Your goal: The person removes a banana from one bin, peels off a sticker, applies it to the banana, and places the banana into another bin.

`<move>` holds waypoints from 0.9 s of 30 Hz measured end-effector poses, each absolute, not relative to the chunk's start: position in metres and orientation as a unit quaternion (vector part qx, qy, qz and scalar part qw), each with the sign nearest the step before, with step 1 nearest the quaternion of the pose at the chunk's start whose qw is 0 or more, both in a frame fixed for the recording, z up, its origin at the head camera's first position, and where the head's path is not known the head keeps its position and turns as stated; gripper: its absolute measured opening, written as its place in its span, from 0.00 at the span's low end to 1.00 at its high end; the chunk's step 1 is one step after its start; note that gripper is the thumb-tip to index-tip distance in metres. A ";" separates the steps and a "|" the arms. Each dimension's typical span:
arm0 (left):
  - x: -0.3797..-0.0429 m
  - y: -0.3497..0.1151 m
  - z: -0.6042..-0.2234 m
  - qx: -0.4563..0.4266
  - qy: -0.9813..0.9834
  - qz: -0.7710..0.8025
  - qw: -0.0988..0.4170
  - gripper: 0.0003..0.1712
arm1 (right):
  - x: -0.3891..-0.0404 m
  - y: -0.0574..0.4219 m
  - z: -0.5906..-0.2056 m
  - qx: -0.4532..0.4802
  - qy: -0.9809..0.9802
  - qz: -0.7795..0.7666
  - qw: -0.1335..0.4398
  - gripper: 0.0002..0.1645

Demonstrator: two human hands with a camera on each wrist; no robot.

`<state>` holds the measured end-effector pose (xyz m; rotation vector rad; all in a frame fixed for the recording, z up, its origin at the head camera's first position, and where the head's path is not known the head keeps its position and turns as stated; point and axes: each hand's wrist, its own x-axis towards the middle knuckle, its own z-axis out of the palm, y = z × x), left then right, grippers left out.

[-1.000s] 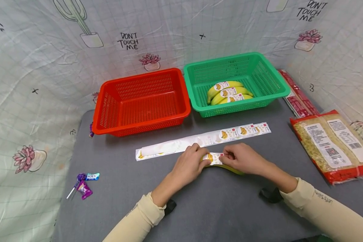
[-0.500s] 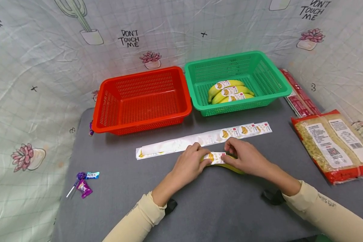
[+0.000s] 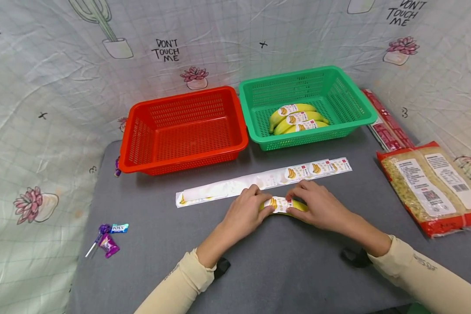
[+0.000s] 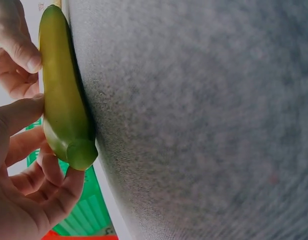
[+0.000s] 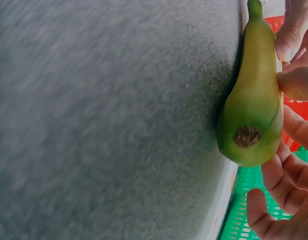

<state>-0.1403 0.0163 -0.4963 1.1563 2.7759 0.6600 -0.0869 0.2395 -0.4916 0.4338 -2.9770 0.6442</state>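
A yellow-green banana (image 3: 300,205) lies on the grey table with a white banana-print label (image 3: 279,204) across its top. My left hand (image 3: 244,211) grips the left end, its thumb at the label's edge. On the other side my right hand (image 3: 322,206) holds the banana between thumb and fingers, fingertips at the label's right end. In the left wrist view the banana (image 4: 61,85) shows its side, with left-hand fingers curled behind its rounded end. The right wrist view shows the banana's (image 5: 251,110) dark tip close up, with right-hand fingers (image 5: 286,175) behind it.
A strip of label backing (image 3: 235,186) with several labels stretches behind the hands. Beyond it stand a red basket (image 3: 180,165) and a green basket (image 3: 318,136) holding 3 labelled bananas (image 3: 302,117). A food bag (image 3: 435,187) lies right; sweets (image 3: 109,245) lie left.
My right fingers have opened from a pinch at the label's right end and come down around the banana there. The left hand stays in place.
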 end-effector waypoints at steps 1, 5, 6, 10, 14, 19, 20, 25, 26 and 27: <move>-0.141 0.017 -0.496 0.377 0.901 0.214 0.032 0.18 | -0.087 0.240 -0.491 0.146 -0.968 0.203 0.032 0.14; -0.142 0.018 -0.496 0.380 0.900 0.213 0.032 0.19 | -0.086 0.243 -0.490 0.156 -0.969 0.189 0.039 0.14; -0.142 0.018 -0.496 0.380 0.900 0.213 0.033 0.19 | -0.086 0.244 -0.490 0.157 -0.969 0.188 0.042 0.14; -0.142 0.020 -0.495 0.374 0.902 0.213 0.037 0.19 | -0.087 0.246 -0.488 0.156 -0.968 0.191 0.037 0.15; -0.143 0.021 -0.494 0.357 0.910 0.206 0.044 0.21 | -0.093 0.248 -0.483 0.159 -0.966 0.204 0.000 0.13; -0.146 0.019 -0.495 0.340 0.916 0.204 0.063 0.21 | -0.110 0.252 -0.472 0.187 -0.953 0.226 -0.077 0.12; -0.146 0.019 -0.495 0.337 0.916 0.206 0.068 0.21 | -0.114 0.253 -0.470 0.195 -0.948 0.233 -0.092 0.12; -0.149 0.017 -0.498 0.326 0.912 0.228 0.097 0.18 | -0.139 0.266 -0.447 0.202 -0.940 0.263 -0.074 0.09; -0.149 0.017 -0.498 0.325 0.911 0.232 0.101 0.18 | -0.145 0.271 -0.439 0.189 -0.943 0.267 -0.057 0.09; -0.148 0.016 -0.499 0.326 0.910 0.236 0.103 0.18 | -0.152 0.277 -0.430 0.173 -0.947 0.268 -0.035 0.10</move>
